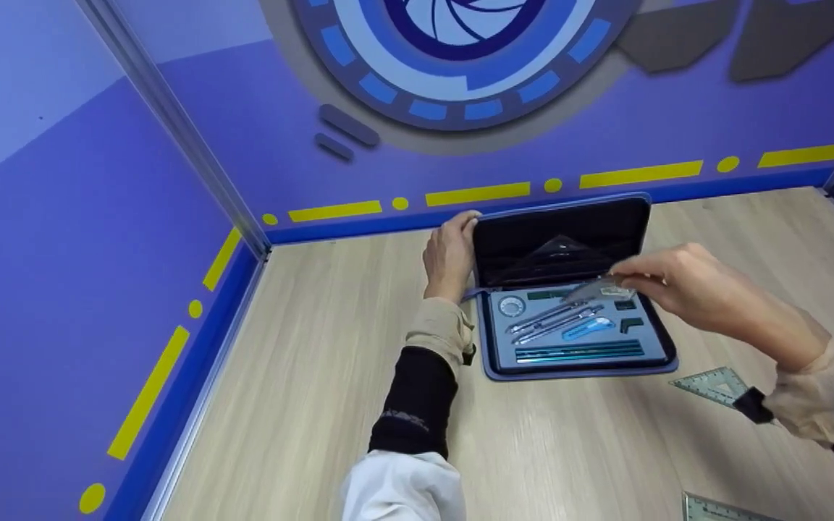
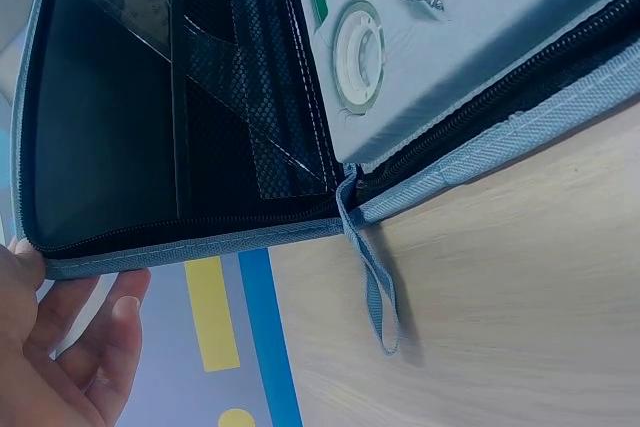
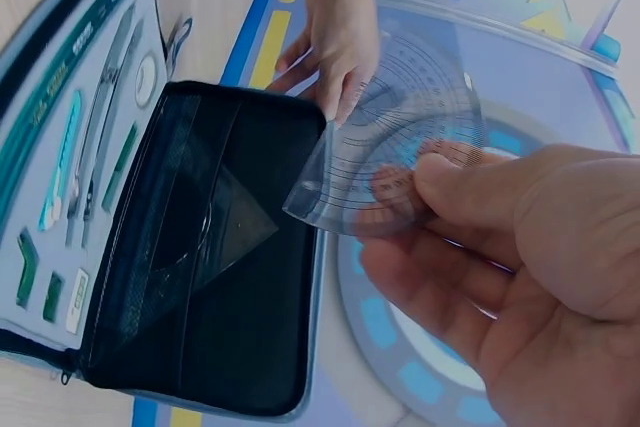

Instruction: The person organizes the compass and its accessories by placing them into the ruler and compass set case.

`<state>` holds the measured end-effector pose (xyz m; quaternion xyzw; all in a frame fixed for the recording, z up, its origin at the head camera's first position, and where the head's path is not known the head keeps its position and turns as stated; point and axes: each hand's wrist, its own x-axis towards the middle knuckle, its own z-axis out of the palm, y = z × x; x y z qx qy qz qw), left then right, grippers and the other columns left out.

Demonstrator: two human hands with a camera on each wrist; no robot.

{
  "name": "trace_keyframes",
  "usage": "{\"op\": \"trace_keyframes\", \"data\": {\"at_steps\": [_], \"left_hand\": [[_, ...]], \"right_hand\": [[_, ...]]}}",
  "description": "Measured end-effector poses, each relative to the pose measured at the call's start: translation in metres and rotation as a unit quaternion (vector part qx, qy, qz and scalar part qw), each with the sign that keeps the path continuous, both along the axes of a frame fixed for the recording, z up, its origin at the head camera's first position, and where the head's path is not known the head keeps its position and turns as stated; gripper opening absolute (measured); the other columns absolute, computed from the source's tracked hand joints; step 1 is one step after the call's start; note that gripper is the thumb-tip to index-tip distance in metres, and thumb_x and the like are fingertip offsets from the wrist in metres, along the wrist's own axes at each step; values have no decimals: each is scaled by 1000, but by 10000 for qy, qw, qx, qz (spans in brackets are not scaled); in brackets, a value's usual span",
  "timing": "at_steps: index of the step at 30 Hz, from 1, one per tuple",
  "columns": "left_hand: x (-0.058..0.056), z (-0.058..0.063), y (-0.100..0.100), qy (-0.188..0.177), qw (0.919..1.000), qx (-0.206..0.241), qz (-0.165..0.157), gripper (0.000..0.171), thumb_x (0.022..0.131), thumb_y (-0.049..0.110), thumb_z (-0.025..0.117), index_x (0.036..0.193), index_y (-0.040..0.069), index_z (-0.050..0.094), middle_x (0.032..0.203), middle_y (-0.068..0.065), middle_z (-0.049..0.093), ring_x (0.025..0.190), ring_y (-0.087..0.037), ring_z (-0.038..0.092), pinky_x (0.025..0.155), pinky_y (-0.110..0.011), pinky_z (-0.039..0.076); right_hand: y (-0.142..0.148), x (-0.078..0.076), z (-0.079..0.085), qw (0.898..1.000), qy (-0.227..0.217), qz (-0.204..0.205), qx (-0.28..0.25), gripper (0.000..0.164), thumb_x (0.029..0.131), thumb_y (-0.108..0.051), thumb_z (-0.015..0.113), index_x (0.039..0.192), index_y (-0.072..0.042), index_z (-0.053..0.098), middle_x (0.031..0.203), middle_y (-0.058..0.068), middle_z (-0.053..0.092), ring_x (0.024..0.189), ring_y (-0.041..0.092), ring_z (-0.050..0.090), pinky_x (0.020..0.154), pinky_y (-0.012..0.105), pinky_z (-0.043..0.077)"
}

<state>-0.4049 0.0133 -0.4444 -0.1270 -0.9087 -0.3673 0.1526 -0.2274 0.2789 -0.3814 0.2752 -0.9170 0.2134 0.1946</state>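
My left hand (image 1: 449,253) pinches the left edge of the raised lid (image 2: 110,177) of a blue-grey zip case, thumb and fingers on either side of it. Between thumb and fingers of my right hand (image 3: 530,237) is a clear protractor (image 3: 400,107), held above the case near the lid. A transparent set square (image 3: 235,217) sits in the lid's pocket. In the grey tray (image 1: 500,344) lie a white ring-shaped roll (image 2: 358,57), silver compass-like tools (image 1: 554,322), a light blue cutter (image 1: 589,328) and dark green pencils (image 1: 580,352).
A second set square (image 1: 706,383) lies on the wooden table (image 1: 330,362), right of the case, partly hidden by my right wrist. Another clear ruler-like piece (image 1: 714,510) is cut off at the bottom edge. A printed purple wall (image 1: 207,130) stands behind the case.
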Motion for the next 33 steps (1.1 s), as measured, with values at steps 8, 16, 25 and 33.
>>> {"op": "trace_keyframes", "data": {"at_steps": [8,16,25,33], "left_hand": [[0,2,1,-39,10000,20,-19,28,108,33,51,124,29,74,116,5,76,93,-20,72,75,-40,57],[-1,1,0,-21,10000,-17,38,28,107,34,51,124,32,73,119,7,76,96,-20,73,74,-40,57],[0,1,0,-19,10000,10,-23,28,108,34,51,124,30,73,114,5,77,89,-18,71,74,-36,55],[1,0,-1,38,9999,-145,41,28,108,34,50,125,32,73,109,4,77,85,-18,70,69,-36,55]], "right_hand": [[0,-30,2,9988,390,-194,-220,22,89,8,72,106,-4,77,83,8,76,52,-3,45,44,16,37],[2,-58,4,9955,864,-344,-166,21,88,10,71,105,-3,76,89,13,77,70,23,66,59,39,51],[13,-85,-6,9915,901,-926,-134,16,92,5,69,105,-2,76,94,16,78,81,38,72,69,55,55],[28,-99,-25,9900,513,-1316,-40,15,94,4,67,105,-2,76,94,18,77,78,37,70,66,54,54]]}}
